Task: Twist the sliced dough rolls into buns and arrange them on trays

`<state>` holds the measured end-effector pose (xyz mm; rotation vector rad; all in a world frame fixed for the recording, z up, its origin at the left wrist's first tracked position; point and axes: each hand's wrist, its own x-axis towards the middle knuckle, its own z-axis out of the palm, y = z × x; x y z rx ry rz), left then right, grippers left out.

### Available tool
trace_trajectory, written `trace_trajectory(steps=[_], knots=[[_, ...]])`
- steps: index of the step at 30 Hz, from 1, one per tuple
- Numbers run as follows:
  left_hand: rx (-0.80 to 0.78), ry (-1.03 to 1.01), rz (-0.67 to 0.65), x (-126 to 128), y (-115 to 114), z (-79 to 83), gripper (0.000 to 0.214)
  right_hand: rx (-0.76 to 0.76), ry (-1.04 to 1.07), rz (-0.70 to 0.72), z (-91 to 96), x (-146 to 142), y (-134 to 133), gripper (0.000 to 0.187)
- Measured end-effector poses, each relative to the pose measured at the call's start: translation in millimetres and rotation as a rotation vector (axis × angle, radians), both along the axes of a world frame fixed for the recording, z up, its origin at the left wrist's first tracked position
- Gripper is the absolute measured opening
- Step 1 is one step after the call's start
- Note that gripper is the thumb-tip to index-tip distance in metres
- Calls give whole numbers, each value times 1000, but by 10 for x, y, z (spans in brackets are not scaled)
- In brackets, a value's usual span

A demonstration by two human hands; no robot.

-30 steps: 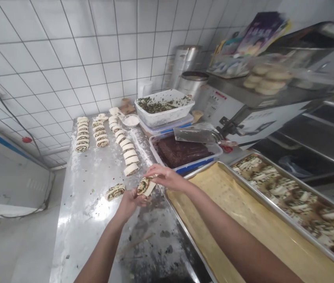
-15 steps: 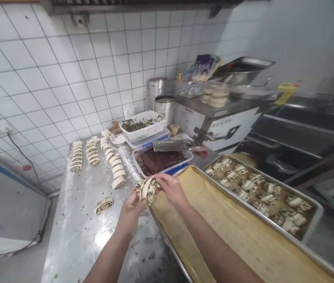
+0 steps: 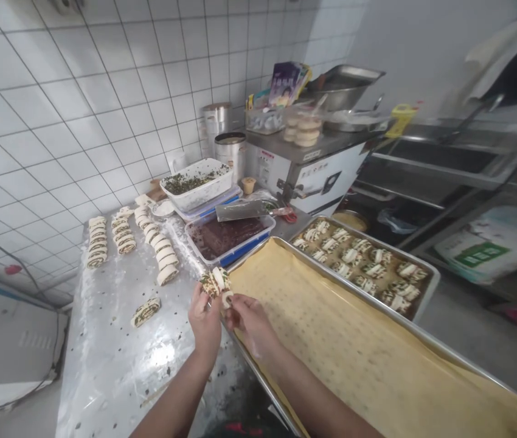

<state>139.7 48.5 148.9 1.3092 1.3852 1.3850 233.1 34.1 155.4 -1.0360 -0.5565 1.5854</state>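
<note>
Both my hands hold one filled dough roll, white with green spirals, just above the near corner of a paper-lined tray. My left hand grips it from below with curled fingers. My right hand pinches its lower end. A single cut roll lies on the steel table to the left of my hands. Three rows of cut rolls lie further back on the table.
A second tray at the right holds several shaped rolls. Behind are a tub of dark paste with a scraper on it, a tub of green filling, metal canisters and a machine. A tiled wall stands at the left.
The roll has been squeezed and twisted between my hands, going from a stretched piece to a compact bundle. My right hand has dropped from its top to its lower end. The view has swung right.
</note>
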Motion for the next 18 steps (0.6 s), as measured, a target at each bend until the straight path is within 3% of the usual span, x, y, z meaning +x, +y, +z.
trace_trajectory(steps=[4, 8, 12, 15, 18], knots=[[126, 219, -101, -195, -16, -102, 13, -29, 97, 89, -69, 14, -65, 27], [199, 381, -422, -405, -43, -201, 17, -55, 218, 173, -223, 113, -71, 38], [168, 405, -691, -518, -85, -266, 18, -156, 113, 173, -456, 190, -65, 33], [118, 381, -746, -525, -113, -333, 19, -174, 81, 187, -616, 196, -60, 29], [77, 337, -688, -497, -148, -430, 28, -161, 101, 176, -759, 202, 5, 25]])
